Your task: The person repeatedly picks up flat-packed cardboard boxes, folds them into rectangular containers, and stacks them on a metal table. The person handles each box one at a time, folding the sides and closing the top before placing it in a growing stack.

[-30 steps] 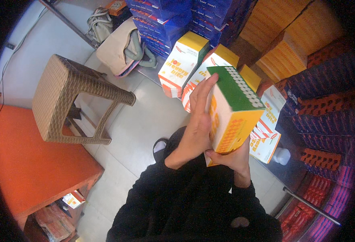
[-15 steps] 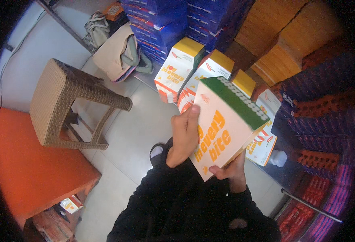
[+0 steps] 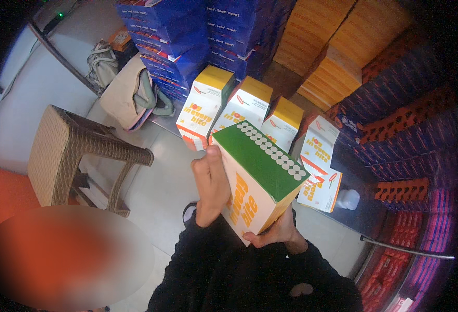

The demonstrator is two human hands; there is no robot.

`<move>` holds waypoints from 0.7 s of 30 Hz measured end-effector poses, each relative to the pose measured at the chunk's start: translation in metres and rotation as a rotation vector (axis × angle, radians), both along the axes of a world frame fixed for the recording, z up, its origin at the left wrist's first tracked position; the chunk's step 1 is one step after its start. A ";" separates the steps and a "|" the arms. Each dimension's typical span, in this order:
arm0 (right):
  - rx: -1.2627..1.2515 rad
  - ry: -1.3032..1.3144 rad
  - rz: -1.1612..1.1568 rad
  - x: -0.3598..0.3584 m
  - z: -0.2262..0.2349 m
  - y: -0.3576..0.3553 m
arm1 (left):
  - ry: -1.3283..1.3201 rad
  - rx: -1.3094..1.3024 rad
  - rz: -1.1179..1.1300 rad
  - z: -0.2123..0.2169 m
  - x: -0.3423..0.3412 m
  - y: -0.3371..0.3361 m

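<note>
Between my two hands is a paper food carton [image 3: 252, 203] with a green panel, a row of white circles along one edge, and a white face with yellow lettering. My left hand [image 3: 211, 184] grips its left side, the thumb pointing up along the edge. Low on the carton's near right corner, my right hand [image 3: 278, 234] has its thumb on the white face; its other fingers are mostly hidden. Just beyond stand several stacks of nested white cartons with yellow tops and orange zigzag edges, among them a left stack [image 3: 203, 109] and a right stack [image 3: 317, 143].
A woven-pattern plastic stool [image 3: 57, 156] stands at left. Behind it lies a beige bag [image 3: 125, 93]. Tall piles of blue cartons [image 3: 172, 52] rise at the back, with yellow cartons [image 3: 328, 78] beside them. A metal bar [image 3: 406, 247] juts out at lower right. A blurred patch covers the lower left.
The held carton has tipped so more of its green panel shows, its white face turning away. Both hands have moved left and slightly down in the picture with it. The whole view has shifted.
</note>
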State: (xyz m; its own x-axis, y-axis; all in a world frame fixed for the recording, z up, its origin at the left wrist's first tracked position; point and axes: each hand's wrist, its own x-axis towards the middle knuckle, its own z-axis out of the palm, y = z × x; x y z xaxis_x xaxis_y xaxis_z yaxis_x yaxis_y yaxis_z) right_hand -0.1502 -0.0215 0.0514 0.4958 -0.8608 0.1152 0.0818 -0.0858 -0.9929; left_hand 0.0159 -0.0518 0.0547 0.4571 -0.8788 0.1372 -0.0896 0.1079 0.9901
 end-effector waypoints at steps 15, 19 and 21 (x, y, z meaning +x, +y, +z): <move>0.056 -0.201 -0.229 -0.003 0.017 -0.009 | -0.104 0.083 -0.194 0.005 -0.010 0.006; -0.891 0.532 -0.031 -0.029 0.055 -0.029 | -0.124 0.183 -0.221 0.010 0.003 -0.001; -1.392 0.982 0.165 -0.040 0.065 -0.041 | -0.155 0.213 -0.262 0.009 0.009 -0.003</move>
State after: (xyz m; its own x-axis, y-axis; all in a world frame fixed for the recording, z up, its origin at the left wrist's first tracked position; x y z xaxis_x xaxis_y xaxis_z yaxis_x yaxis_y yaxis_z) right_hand -0.1899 -0.0624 0.1163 0.8997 -0.3188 0.2982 -0.3713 -0.9181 0.1387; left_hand 0.0253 -0.0549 0.0638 0.2010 -0.9795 -0.0114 -0.2368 -0.0599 0.9697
